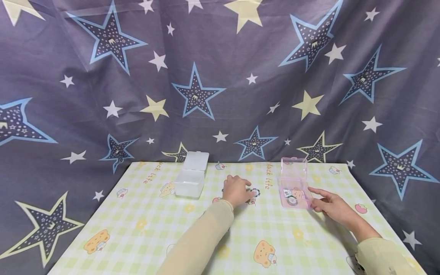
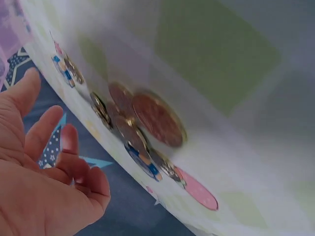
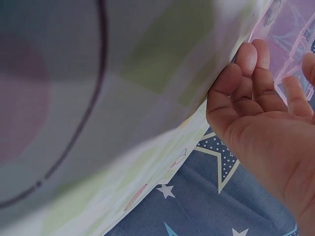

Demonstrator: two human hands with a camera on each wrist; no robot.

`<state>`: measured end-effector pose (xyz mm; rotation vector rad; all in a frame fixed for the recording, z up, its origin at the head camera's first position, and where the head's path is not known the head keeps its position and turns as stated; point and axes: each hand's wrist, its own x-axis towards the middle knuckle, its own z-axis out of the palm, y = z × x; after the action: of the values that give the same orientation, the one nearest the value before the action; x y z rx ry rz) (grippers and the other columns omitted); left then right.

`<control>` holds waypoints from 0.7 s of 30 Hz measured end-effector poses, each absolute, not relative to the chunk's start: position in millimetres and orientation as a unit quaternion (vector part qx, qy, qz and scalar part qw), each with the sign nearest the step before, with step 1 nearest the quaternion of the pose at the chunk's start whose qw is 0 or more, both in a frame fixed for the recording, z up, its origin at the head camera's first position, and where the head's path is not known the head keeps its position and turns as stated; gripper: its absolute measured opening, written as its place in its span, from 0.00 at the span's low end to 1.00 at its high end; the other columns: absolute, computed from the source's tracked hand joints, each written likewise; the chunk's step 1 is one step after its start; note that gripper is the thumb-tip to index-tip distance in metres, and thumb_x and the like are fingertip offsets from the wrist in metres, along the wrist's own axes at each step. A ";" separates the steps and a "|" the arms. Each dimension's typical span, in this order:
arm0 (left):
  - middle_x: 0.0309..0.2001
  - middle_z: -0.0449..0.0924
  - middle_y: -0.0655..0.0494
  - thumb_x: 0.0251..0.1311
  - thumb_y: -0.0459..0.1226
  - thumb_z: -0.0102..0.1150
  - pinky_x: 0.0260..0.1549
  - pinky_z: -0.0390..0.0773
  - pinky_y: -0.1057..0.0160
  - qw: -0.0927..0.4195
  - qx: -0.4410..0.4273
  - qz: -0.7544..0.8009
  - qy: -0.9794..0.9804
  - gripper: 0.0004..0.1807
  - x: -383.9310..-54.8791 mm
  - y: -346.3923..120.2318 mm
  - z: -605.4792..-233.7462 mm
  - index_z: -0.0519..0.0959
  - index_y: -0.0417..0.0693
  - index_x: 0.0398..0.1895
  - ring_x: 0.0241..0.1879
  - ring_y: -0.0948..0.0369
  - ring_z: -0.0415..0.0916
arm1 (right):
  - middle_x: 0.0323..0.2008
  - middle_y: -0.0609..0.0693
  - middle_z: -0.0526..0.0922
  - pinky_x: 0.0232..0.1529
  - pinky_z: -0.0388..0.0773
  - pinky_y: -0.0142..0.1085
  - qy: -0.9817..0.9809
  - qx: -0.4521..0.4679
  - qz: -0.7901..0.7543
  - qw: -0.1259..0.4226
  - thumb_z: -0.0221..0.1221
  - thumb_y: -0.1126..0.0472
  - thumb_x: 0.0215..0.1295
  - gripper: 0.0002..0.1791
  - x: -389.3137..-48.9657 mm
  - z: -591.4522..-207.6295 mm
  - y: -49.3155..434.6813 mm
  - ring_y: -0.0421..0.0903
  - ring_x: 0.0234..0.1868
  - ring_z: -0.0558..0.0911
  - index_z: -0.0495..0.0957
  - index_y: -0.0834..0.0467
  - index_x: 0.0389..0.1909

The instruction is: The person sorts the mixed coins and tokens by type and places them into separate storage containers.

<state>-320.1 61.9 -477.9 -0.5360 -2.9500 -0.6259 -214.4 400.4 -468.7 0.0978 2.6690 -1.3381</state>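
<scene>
My left hand (image 1: 236,191) hovers over several round coin-like discs (image 2: 157,118) on the tablecloth, its thumb and fingers apart with nothing between them. Copper and gold-coloured discs lie clustered there, some with blue pictures, partly hidden by the hand in the head view. On the right, a clear pink box (image 1: 287,198) stands with its hinged lid (image 1: 294,168) up and a few round discs (image 1: 291,200) inside. The fingers of my right hand (image 1: 333,208) touch the box's right side; the right wrist view shows them loosely bent.
A white box (image 1: 189,185) with its lid (image 1: 196,161) raised stands left of my left hand. Both boxes are near the table's back edge. The checked tablecloth (image 1: 137,214) bears printed cartoons, and a dark star-patterned curtain (image 1: 220,114) hangs behind.
</scene>
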 end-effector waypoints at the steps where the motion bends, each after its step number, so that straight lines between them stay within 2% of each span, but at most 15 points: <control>1: 0.52 0.88 0.51 0.60 0.55 0.77 0.58 0.73 0.49 0.040 -0.176 -0.195 -0.964 0.22 -320.0 63.2 -478.9 0.91 0.59 0.55 0.52 0.49 0.72 | 0.48 0.56 0.90 0.36 0.77 0.34 0.890 0.032 -0.448 0.077 0.58 0.51 0.82 0.37 -214.2 -468.3 400.1 0.44 0.41 0.84 0.60 0.59 0.84; 5: 0.52 0.85 0.50 0.56 0.56 0.79 0.59 0.71 0.49 0.036 -0.170 -0.176 -0.969 0.25 -319.2 68.7 -483.5 0.91 0.59 0.55 0.52 0.50 0.69 | 0.49 0.55 0.90 0.37 0.77 0.34 0.890 0.034 -0.448 0.079 0.58 0.51 0.82 0.37 -215.3 -469.4 400.6 0.44 0.43 0.85 0.60 0.59 0.84; 11: 0.47 0.85 0.51 0.56 0.56 0.79 0.56 0.70 0.50 0.033 -0.163 -0.169 -0.971 0.23 -318.7 71.6 -490.5 0.92 0.59 0.52 0.49 0.51 0.67 | 0.48 0.53 0.90 0.37 0.77 0.33 0.890 0.043 -0.447 0.083 0.59 0.50 0.81 0.37 -215.3 -471.0 401.5 0.44 0.43 0.84 0.61 0.58 0.83; 21: 0.48 0.87 0.53 0.57 0.56 0.77 0.56 0.71 0.48 0.054 -0.154 -0.174 -0.971 0.19 -325.0 76.7 -500.5 0.92 0.63 0.50 0.49 0.50 0.69 | 0.47 0.54 0.90 0.36 0.77 0.34 0.890 0.037 -0.448 0.073 0.59 0.51 0.82 0.37 -215.6 -471.7 403.0 0.44 0.41 0.84 0.61 0.59 0.83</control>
<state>-325.0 76.7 -500.5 -0.4675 -2.9503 -0.5280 -215.6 403.0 -471.7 0.1121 2.6742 -1.3445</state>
